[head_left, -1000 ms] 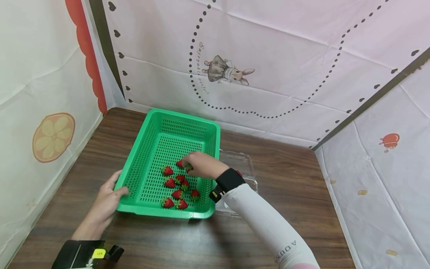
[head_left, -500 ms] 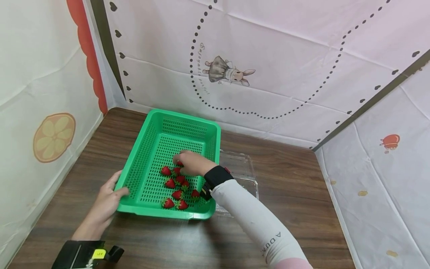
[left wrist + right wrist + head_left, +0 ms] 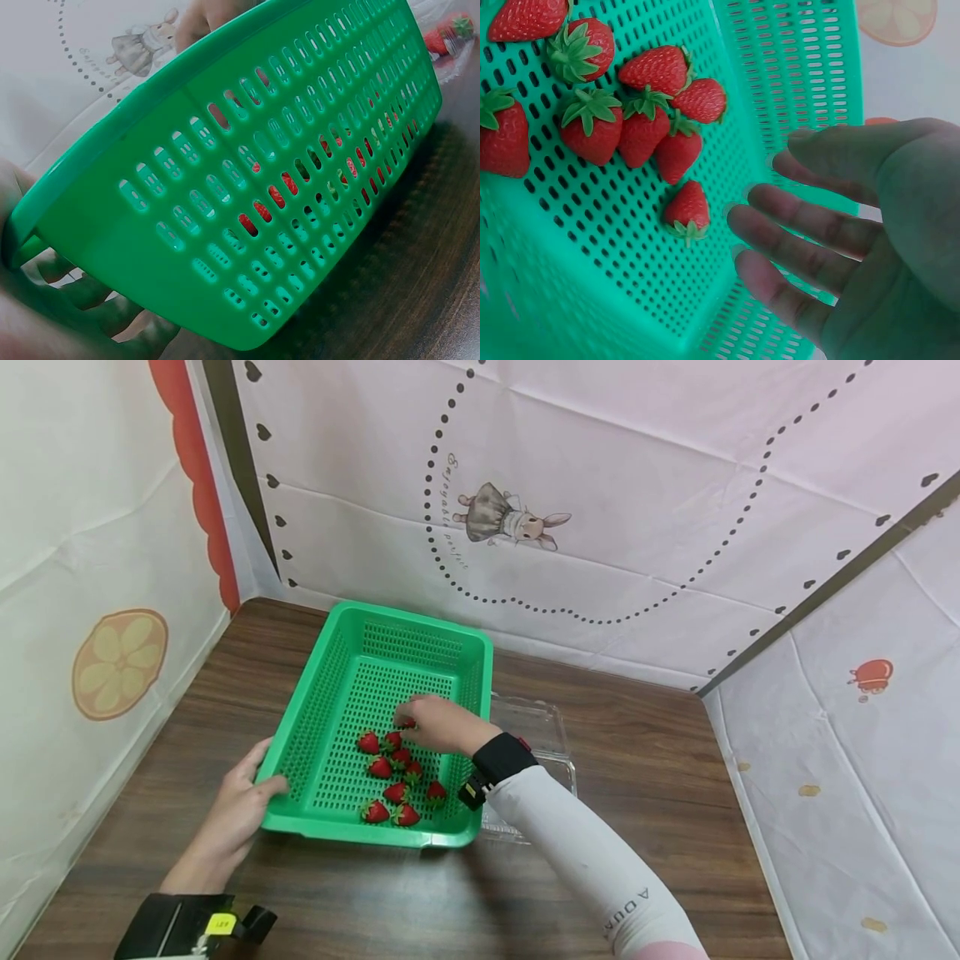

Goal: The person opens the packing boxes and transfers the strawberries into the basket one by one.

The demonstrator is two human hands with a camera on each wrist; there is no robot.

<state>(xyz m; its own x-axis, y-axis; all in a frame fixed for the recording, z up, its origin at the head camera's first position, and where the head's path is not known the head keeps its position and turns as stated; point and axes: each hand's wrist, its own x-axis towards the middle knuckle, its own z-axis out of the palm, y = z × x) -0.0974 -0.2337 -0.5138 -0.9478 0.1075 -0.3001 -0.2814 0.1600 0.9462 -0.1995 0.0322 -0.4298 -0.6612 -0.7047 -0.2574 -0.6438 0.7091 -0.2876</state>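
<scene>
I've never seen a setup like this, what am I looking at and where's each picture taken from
There's no robot here: a person works bare-handed. The wide view comes from a camera worn on the head; the two close ones come from wrist cameras, one per arm. On the brown table are a green basket with strawberries in it and, showing along its right side, a clear plastic container. The left hand holds the basket's edge. The right hand reaches in near the strawberries, holding nothing.
</scene>
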